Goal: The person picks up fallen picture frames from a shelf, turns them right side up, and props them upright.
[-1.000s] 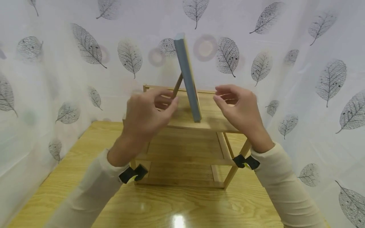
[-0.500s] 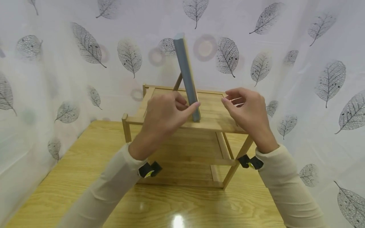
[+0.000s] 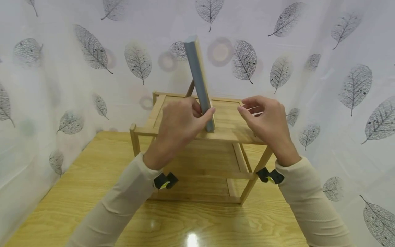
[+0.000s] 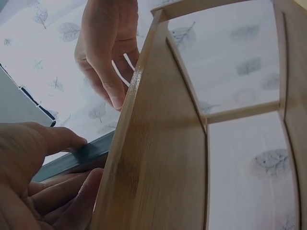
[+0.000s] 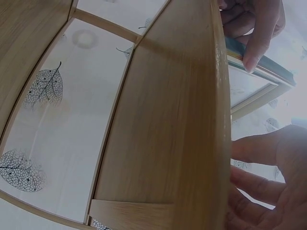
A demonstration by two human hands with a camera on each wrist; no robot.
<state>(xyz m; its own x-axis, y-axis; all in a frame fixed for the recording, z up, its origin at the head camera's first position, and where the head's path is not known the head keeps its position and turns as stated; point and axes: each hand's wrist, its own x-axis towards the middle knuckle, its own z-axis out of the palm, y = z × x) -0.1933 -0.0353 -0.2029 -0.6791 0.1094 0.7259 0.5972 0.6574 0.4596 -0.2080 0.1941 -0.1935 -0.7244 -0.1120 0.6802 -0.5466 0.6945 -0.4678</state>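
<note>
A picture frame with a blue-grey edge stands side-on and leaning, on the top board of a wooden shelf rack. A brown prop leg slants down behind it on the left. My left hand pinches the frame's lower part, its thumb across the near edge and its fingers curled on the far side. In the right wrist view, the frame shows a pale inner border beside that thumb. My right hand hovers at the rack's right side, fingers loosely bent, holding nothing and apart from the frame.
The rack has lower shelves beneath the top board and stands on a wood-grain table. A leaf-printed white curtain hangs behind and at both sides. A raised corner post marks the rack's front left.
My left hand has moved right from beside the prop leg to the picture frame and taken hold of its lower edge. My right hand has shifted slightly right and down. The frame stays nearly still.
</note>
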